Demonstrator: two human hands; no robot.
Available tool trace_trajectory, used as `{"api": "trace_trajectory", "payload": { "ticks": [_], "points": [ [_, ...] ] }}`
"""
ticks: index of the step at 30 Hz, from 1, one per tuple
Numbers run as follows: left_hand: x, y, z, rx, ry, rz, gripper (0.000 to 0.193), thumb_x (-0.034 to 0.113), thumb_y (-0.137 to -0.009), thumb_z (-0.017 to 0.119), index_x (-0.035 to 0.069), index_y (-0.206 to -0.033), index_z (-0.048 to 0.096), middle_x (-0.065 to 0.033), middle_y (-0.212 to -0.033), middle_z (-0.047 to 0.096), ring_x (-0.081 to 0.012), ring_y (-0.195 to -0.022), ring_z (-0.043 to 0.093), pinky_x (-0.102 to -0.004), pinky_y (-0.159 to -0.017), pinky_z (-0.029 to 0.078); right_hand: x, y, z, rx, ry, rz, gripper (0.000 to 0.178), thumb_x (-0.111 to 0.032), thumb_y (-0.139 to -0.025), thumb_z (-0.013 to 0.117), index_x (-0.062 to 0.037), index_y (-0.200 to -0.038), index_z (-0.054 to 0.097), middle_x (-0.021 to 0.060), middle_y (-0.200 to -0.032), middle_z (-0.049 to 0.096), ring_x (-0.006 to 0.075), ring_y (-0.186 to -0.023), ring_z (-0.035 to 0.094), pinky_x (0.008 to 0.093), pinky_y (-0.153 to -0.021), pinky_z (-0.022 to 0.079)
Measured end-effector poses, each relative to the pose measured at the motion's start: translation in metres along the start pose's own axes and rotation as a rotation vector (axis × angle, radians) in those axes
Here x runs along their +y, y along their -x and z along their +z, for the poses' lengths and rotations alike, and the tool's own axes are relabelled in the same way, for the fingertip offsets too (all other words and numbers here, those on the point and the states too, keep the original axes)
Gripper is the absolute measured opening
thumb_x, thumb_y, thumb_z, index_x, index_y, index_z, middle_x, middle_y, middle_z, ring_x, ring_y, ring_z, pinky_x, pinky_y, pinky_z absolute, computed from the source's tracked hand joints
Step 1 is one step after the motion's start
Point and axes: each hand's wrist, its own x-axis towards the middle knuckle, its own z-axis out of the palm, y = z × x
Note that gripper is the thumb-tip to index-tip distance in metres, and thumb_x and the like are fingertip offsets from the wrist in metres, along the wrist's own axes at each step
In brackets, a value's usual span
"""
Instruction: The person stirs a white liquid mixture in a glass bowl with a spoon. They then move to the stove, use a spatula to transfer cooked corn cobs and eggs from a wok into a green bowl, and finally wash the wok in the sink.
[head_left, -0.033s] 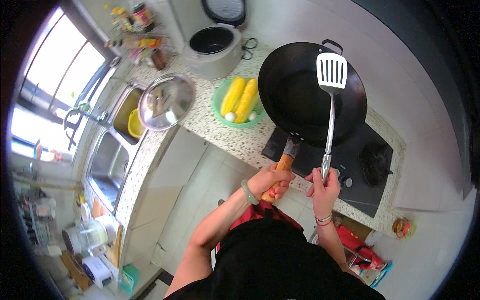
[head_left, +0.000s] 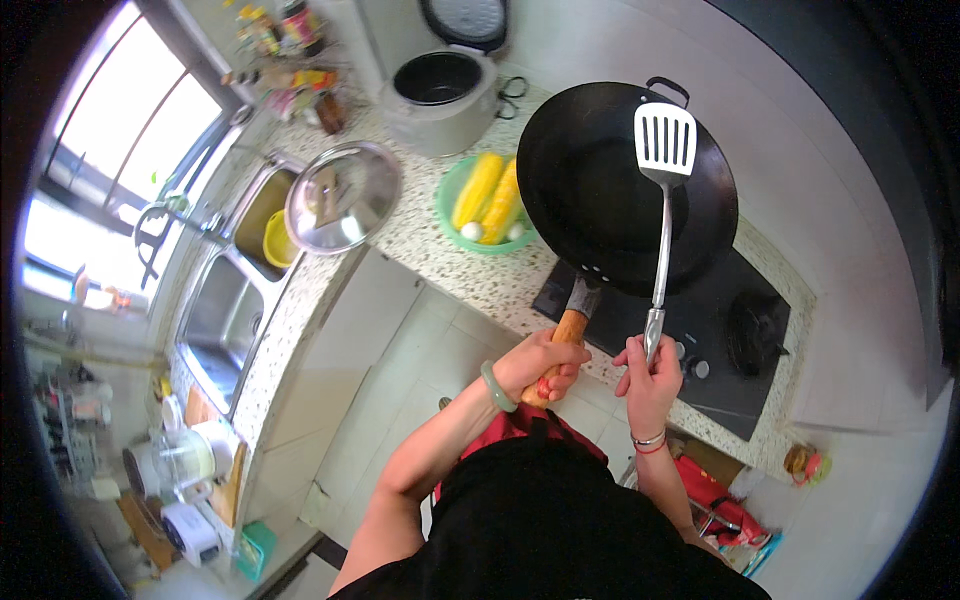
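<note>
My left hand [head_left: 545, 366] is wrapped round the wooden handle [head_left: 570, 327] of a dark wok [head_left: 590, 190]. A small loop handle shows on the wok's far rim. The wok hangs over the left part of a black glass cooktop [head_left: 715, 350]; whether it touches the cooktop I cannot tell. My right hand [head_left: 652, 375] grips the metal handle of a slotted spatula [head_left: 665, 145]. Its white slotted head lies across the right side of the wok's opening. Left of the wok, a green bowl [head_left: 450, 215] holds corn cobs [head_left: 478, 190] and white egg-like round things [head_left: 471, 230].
On the speckled counter [head_left: 420, 245] stand a rice cooker [head_left: 435, 115] with its lid up and a glass lid [head_left: 345, 197] near the sink [head_left: 225, 310]. A yellow basin [head_left: 280, 242] sits in the sink. Bottles [head_left: 300, 30] fill the far corner. A dark hood [head_left: 850, 100] overhangs at right.
The counter, rice cooker, green bowl and cooktop sit slightly further right in view. My hands, the wok and the spatula keep almost the same place in the picture; the wok covers more of the bowl.
</note>
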Motion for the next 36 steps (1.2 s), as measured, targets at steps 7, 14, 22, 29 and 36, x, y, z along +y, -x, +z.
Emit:
{"api": "trace_trajectory", "payload": {
  "ticks": [7, 14, 22, 29, 36],
  "points": [
    [-0.004, 0.121, -0.019, 0.131, 0.050, 0.217, 0.020, 0.008, -0.090, 0.061, 0.005, -0.083, 0.044, -0.0031, -0.063, 0.046, -0.0105, -0.043, 0.044, -0.0277, -0.038, 0.038, -0.030, 0.029, 0.068, -0.293, -0.178, 0.035, 0.009, -0.009, -0.097, 0.060, -0.0019, -0.100, 0.055, 0.0007, -0.061, 0.053, 0.0041, -0.042, 0.045, 0.0206, -0.038, 0.034],
    [-0.035, 0.234, -0.047, 0.388, 0.187, 0.382, 0.013, 0.005, -0.092, 0.059, 0.006, -0.091, 0.046, -0.0008, -0.061, 0.041, -0.0085, -0.041, 0.038, -0.0255, -0.036, 0.033, -0.045, 0.065, 0.155, -0.577, -0.219, 0.086, 0.010, -0.009, -0.097, 0.060, -0.0007, -0.101, 0.056, -0.0006, -0.062, 0.053, 0.0036, -0.041, 0.043, 0.0205, -0.037, 0.034],
    [-0.081, 0.335, -0.099, 0.628, 0.380, 0.622, 0.011, 0.009, -0.093, 0.060, 0.009, -0.093, 0.049, 0.0015, -0.062, 0.041, -0.0071, -0.044, 0.039, -0.0245, -0.038, 0.031, -0.037, 0.124, 0.274, -0.874, -0.172, 0.141, 0.012, -0.012, -0.096, 0.064, -0.0021, -0.100, 0.057, -0.0024, -0.062, 0.052, 0.0028, -0.042, 0.044, 0.0203, -0.037, 0.033],
    [-0.103, 0.378, -0.139, 0.748, 0.509, 0.751, 0.012, 0.011, -0.093, 0.061, 0.009, -0.096, 0.050, 0.0028, -0.064, 0.042, -0.0056, -0.045, 0.039, -0.0232, -0.039, 0.034, -0.032, 0.132, 0.338, -1.011, -0.163, 0.088, 0.014, -0.011, -0.096, 0.063, 0.0000, -0.103, 0.057, -0.0009, -0.062, 0.053, 0.0042, -0.042, 0.045, 0.0211, -0.038, 0.034],
    [-0.102, 0.399, -0.173, 0.791, 0.625, 0.817, 0.010, 0.010, -0.093, 0.060, 0.007, -0.097, 0.051, 0.0027, -0.064, 0.042, -0.0047, -0.045, 0.039, -0.0231, -0.039, 0.036, 0.007, 0.091, 0.438, -0.999, -0.050, 0.089, 0.019, -0.016, -0.096, 0.064, 0.0001, -0.104, 0.057, -0.0006, -0.063, 0.053, 0.0049, -0.044, 0.045, 0.0227, -0.039, 0.035]
  ]
}}
